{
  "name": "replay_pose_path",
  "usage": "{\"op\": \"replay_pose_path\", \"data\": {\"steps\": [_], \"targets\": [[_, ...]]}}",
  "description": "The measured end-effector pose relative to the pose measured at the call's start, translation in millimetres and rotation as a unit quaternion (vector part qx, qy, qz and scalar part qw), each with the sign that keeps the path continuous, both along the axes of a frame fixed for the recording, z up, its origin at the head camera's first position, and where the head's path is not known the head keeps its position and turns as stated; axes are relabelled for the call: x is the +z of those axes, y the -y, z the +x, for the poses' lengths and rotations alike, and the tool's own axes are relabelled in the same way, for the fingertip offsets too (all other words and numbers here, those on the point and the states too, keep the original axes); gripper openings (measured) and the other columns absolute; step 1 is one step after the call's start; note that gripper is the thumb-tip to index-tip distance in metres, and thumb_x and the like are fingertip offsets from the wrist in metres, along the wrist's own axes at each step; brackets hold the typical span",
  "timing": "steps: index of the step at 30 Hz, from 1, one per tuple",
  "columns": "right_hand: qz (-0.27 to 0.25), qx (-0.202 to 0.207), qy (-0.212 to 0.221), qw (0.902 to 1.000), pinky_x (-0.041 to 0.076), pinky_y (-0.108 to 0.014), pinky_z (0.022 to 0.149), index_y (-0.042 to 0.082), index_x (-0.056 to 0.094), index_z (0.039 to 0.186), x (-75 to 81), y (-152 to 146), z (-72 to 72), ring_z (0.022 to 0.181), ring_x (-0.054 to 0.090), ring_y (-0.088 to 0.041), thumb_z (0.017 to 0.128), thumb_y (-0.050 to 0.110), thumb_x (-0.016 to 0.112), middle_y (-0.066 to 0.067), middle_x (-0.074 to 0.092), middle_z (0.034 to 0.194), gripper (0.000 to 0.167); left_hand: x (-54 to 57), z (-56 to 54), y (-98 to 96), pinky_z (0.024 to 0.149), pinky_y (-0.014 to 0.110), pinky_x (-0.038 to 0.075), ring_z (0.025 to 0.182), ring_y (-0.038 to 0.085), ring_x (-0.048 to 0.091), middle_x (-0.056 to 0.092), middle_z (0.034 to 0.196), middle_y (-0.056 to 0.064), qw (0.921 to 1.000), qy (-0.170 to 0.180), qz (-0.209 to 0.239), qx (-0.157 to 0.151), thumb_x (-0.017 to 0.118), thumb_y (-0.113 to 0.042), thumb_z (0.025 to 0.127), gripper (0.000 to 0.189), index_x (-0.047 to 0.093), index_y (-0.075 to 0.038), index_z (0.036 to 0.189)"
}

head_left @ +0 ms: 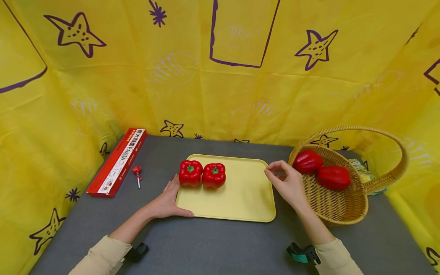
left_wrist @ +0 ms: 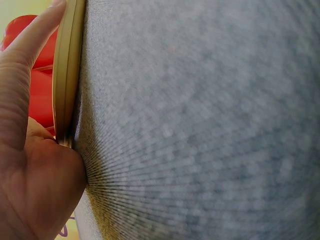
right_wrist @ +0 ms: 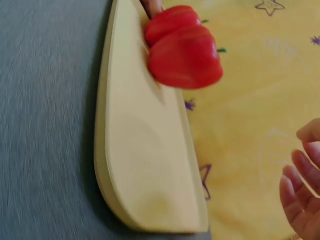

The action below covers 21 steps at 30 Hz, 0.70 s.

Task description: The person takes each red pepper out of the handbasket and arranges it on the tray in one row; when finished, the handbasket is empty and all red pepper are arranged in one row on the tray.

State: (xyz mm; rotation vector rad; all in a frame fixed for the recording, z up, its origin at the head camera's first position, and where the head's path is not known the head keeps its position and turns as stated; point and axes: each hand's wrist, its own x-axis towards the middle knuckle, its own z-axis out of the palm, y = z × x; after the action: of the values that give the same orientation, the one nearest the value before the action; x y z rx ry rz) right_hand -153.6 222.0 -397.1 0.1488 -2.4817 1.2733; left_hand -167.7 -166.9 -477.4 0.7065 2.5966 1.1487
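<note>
A pale yellow tray (head_left: pixel 247 191) lies on the dark grey table with two red bell peppers (head_left: pixel 214 176) side by side on its left part, green stems up. My left hand (head_left: pixel 168 202) rests at the tray's left end, thumb stretched along the front rim and the other fingers by the left pepper. The left wrist view shows its thumb (left_wrist: pixel 37 35) against the tray's rim. Near the tray's right edge hovers my right hand (head_left: pixel 287 183), fingers loosely bent with nothing in them, as the right wrist view also shows. Beside it stands a wicker basket (head_left: pixel 330 208).
Two more red peppers (head_left: pixel 333 177) lie in the basket, whose tall handle (head_left: pixel 400 152) arches over it. Behind it is a green and yellow packet (head_left: pixel 364 172). At the left are a red pasta box (head_left: pixel 118 164) and a red lollipop (head_left: pixel 137 172). Yellow cloth (head_left: pixel 220 95) surrounds the table.
</note>
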Motion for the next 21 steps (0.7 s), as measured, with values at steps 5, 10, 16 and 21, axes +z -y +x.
{"op": "replay_pose_path", "data": {"steps": [5,10,16,21], "targets": [[0.056,0.003,0.014,0.9983,0.051,-0.017,0.067,0.014,0.069,0.093,5.9,-21,3.5,0.076,0.061,-0.010,0.088,0.019,0.074,0.002,0.067,0.082,0.009,1.2,0.3,-0.1,0.111,0.065,0.002,0.146,0.043,-0.004,0.008,0.161,0.018,1.0000,0.002,-0.001,-0.002,0.084,-0.053,0.066,0.128,0.006,-0.009,0.157],[0.106,0.009,0.052,0.9929,0.052,-0.019,0.071,0.016,0.068,0.096,13.8,-41,7.1,0.077,0.061,-0.014,0.090,0.022,0.071,0.002,0.067,0.083,0.009,1.8,0.4,-0.6,0.112,0.064,0.002,0.146,0.043,-0.005,0.008,0.161,0.018,1.0000,0.007,-0.004,0.002,0.084,-0.054,0.066,0.128,0.005,-0.008,0.157],[0.130,0.013,0.093,0.9870,0.052,-0.028,0.071,0.013,0.068,0.102,23.5,-60,10.9,0.081,0.061,-0.020,0.092,0.025,0.068,-0.002,0.069,0.088,0.015,2.0,0.5,-0.3,0.112,0.064,0.002,0.146,0.043,-0.003,0.009,0.160,0.019,1.0000,0.001,0.000,0.002,0.085,-0.052,0.066,0.128,0.007,-0.008,0.157],[0.152,0.022,0.111,0.9819,0.051,-0.031,0.068,0.011,0.068,0.104,31.2,-74,10.0,0.082,0.061,-0.022,0.093,0.028,0.067,-0.005,0.069,0.091,0.020,1.2,0.0,-0.2,0.112,0.064,0.002,0.146,0.043,-0.004,0.008,0.161,0.018,1.0000,0.000,-0.002,0.001,0.085,-0.053,0.066,0.128,0.006,-0.008,0.157]]}}
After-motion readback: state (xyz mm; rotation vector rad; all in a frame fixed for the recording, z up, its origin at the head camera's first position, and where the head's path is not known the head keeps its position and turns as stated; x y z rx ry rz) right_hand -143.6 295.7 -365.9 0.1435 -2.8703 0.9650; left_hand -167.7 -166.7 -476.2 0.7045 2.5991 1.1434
